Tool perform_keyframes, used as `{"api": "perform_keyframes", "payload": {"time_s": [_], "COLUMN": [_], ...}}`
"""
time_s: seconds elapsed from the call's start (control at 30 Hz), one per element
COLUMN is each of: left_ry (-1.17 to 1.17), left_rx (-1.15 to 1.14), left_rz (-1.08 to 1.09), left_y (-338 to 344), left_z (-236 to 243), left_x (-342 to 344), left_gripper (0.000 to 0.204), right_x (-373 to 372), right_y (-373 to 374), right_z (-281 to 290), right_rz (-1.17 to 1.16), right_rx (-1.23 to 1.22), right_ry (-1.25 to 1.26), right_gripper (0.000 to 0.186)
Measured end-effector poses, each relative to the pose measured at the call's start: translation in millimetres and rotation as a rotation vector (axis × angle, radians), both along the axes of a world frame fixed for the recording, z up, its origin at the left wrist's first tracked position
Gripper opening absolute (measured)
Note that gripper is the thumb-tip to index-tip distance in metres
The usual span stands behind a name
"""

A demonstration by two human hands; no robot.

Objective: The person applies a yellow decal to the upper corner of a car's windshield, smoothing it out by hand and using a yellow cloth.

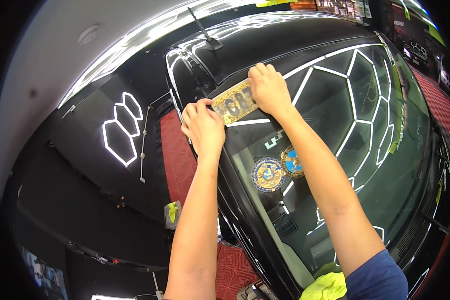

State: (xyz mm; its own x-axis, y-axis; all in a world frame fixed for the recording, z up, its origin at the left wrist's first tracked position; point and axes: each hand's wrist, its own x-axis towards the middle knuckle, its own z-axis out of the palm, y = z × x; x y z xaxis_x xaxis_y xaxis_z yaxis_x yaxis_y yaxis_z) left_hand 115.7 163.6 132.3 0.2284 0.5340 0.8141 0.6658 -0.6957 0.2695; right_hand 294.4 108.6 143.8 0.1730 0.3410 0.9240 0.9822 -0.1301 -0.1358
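Observation:
My left hand (203, 127) has curled fingers at the left end of a gold rectangular decal (233, 109), which lies at the upper left of the dark windshield (360, 190). My right hand (270, 92) grips or presses the decal’s right end with bent fingers. Below them, two round emblems are on the glass: a blue-and-gold one (268, 175) and a second one (290, 157), partly hidden behind my right forearm.
The black car roof (280, 35) carries an antenna (212, 42). A yellow-green cloth (322, 287) hangs at the bottom, with another on a small container (173, 211) left of the car. Red floor tiles (172, 165) and a black wall (75, 180) with hexagon lights are at left.

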Motion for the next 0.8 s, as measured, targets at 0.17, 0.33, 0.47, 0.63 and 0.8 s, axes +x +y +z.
{"api": "perform_keyframes", "payload": {"time_s": [0.17, 0.33, 0.47, 0.63, 0.8], "left_ry": [-0.032, 0.032, 0.029, 0.045, 0.037], "left_rx": [0.015, -0.056, -0.085, -0.102, -0.059], "left_rz": [-0.014, -0.019, -0.035, -0.028, -0.034], "left_y": [2.3, -3.3, -3.1, -4.7, -0.9], "left_z": [-3.8, 0.7, 0.8, 3.4, -0.6], "left_x": [-1.4, -4.7, -2.8, -4.4, -2.8], "left_gripper": [0.033, 0.029, 0.029, 0.028, 0.028], "right_x": [-0.3, -2.3, 1.2, -1.1, 1.3], "right_y": [1.1, 0.0, 0.2, 1.5, 0.2], "right_z": [-0.8, -0.3, -0.9, -1.7, -1.4], "right_rz": [0.043, 0.067, 0.047, 0.012, 0.086], "right_rx": [0.058, 0.027, -0.003, 0.004, 0.045], "right_ry": [-0.011, -0.002, 0.0, -0.025, -0.05], "right_gripper": [0.006, 0.006, 0.009, 0.009, 0.008]}}
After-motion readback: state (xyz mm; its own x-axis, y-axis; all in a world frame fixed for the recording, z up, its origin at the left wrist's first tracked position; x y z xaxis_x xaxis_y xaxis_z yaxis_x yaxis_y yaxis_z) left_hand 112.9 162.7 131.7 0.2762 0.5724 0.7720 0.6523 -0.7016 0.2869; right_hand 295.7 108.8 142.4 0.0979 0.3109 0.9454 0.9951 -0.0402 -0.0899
